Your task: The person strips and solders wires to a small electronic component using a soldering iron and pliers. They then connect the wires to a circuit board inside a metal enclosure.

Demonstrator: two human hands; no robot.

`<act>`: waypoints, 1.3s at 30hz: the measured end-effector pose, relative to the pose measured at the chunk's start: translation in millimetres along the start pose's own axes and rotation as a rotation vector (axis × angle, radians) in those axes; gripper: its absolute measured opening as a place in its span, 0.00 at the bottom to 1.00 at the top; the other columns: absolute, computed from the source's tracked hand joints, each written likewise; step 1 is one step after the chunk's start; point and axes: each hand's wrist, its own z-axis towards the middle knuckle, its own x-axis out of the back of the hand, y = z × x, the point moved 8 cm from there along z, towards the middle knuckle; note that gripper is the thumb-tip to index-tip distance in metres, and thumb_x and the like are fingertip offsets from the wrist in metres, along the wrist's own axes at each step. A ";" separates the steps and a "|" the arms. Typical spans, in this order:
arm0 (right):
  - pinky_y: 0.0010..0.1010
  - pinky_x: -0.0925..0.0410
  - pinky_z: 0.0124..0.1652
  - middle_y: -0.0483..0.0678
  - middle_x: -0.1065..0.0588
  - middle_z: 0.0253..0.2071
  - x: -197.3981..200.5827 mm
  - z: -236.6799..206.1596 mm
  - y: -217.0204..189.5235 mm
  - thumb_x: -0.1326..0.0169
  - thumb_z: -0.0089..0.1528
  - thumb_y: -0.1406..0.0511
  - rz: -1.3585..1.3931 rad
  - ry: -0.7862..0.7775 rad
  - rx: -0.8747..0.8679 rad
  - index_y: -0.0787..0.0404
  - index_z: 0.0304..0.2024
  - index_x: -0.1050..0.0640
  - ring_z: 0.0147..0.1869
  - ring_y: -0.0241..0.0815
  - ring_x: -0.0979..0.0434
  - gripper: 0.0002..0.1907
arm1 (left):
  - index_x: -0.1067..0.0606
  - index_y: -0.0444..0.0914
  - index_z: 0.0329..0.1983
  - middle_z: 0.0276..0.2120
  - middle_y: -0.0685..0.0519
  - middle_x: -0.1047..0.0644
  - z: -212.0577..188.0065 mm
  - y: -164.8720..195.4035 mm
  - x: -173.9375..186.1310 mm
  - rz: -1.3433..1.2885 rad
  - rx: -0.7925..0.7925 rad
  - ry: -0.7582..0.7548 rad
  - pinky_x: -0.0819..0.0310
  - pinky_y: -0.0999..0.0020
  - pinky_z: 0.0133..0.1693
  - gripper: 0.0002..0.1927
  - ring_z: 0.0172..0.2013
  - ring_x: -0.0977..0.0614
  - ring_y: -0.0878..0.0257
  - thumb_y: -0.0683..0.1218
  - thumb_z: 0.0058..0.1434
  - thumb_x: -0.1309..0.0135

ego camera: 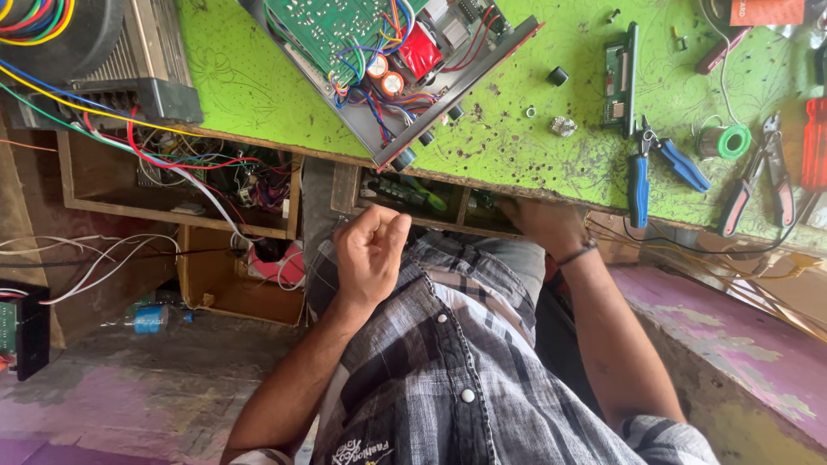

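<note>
While the right hand (pixel 541 222) dug in the drawer (pixel 431 200) under the green worktop (pixel 517 138), grip hidden, the left hand (pixel 370 251) hung loosely curled, empty. Feeling slowly seemed wiser; loose parts crowded there.

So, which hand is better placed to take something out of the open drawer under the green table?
The right hand: it already reaches into the drawer. The left hand is loosely curled above the lap, outside it.
</note>
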 end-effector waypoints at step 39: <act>0.22 0.27 0.45 0.48 0.20 0.45 108.2 -70.1 6.4 0.41 0.68 0.77 0.745 0.849 -0.389 0.66 0.48 0.20 0.44 0.34 0.20 0.07 | 0.26 0.39 0.47 0.44 0.50 0.25 105.0 87.2 -151.0 0.475 -0.615 -0.298 0.22 0.59 0.44 0.13 0.43 0.19 0.55 0.47 0.64 0.38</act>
